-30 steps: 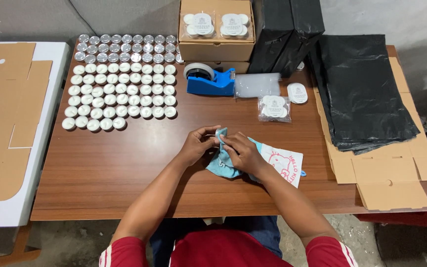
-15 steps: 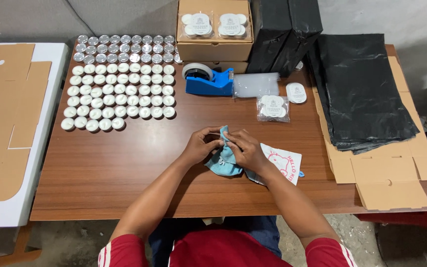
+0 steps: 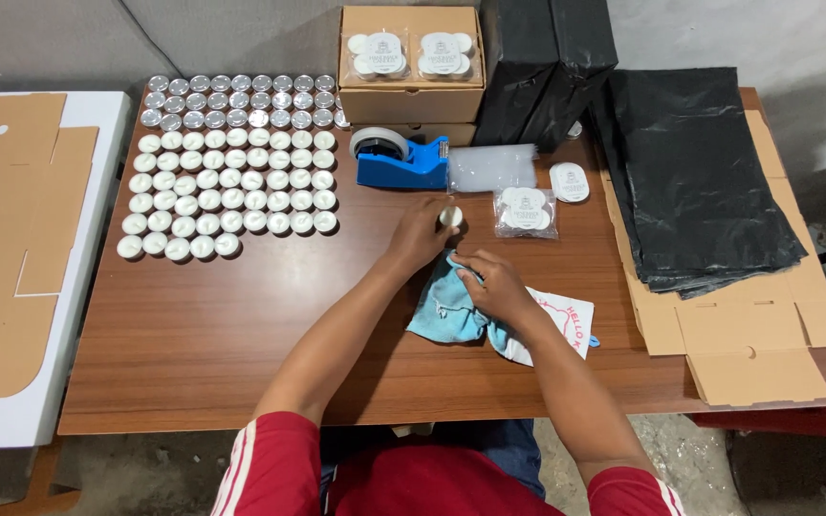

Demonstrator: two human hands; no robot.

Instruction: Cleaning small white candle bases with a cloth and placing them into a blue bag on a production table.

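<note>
Wood-grain laminate covers the brown table (image 3: 241, 334) where a person in a red shirt with white stripes sits at work. The left hand (image 3: 423, 234) reaches forward, its fingers pinched around a small round white candle (image 3: 450, 217) held just above the tabletop, near a clear packet of candles (image 3: 525, 210). The right hand (image 3: 494, 287) rests on a soft, crumpled light-blue cloth (image 3: 442, 311), fingers curled loosely and pressing it down; whether they grip it cannot be told. Under the cloth lies a white printed pouch (image 3: 561, 325), flat, with red markings.

Rows of round white candles (image 3: 231, 196) in thin metal cups fill the left side of the table, with shinier silver ones behind. A blue plastic tape dispenser (image 3: 402, 162) stands just behind the left hand, beside a frosted plastic packet (image 3: 491, 167). An open cardboard box (image 3: 411, 67) holds two packed sets. Glossy black plastic bags (image 3: 695, 182) lie in a stack at right over flat cardboard (image 3: 757, 354); more flat cardboard (image 3: 11, 239) lies on a white board at left.

Half a second earlier both hands were together on the cloth; the left hand has since moved away towards the tape dispenser with the candle, while the right has stayed on the cloth.
</note>
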